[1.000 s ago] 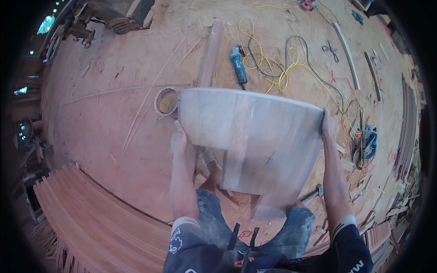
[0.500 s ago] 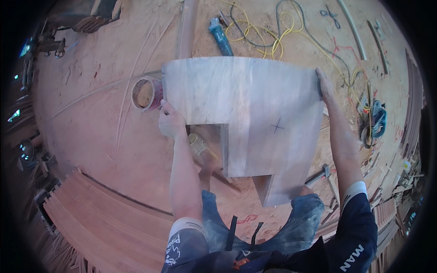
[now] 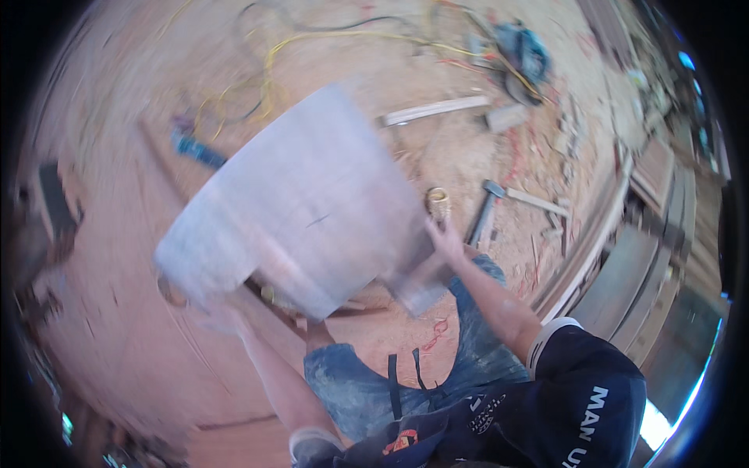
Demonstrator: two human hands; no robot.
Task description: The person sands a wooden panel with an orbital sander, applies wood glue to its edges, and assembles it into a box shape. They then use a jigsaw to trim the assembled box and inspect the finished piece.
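Note:
A large pale wooden panel (image 3: 312, 195) with a curved far edge, a stepped notch on its near side and a dark cross mark is tilted in front of me, smeared by motion. My left hand (image 3: 221, 312) is closed at its lower left corner, though the fingers are badly blurred. On the near right side, my right hand (image 3: 447, 243) is closed on the panel's edge. My feet stand below, partly covered by the panel.
A teal angle grinder (image 3: 197, 150) lies beyond the panel at left, near a yellow cord (image 3: 343, 35). A circular saw (image 3: 523, 58) rests at the far right. A hammer (image 3: 488, 207) and wood scraps lie by my right foot. Stacked boards (image 3: 616, 273) line the right.
The panel has turned counter-clockwise and shifted left in view, with both hands moving along it. My right hand is now lower on its side. The whole view has swung to the right.

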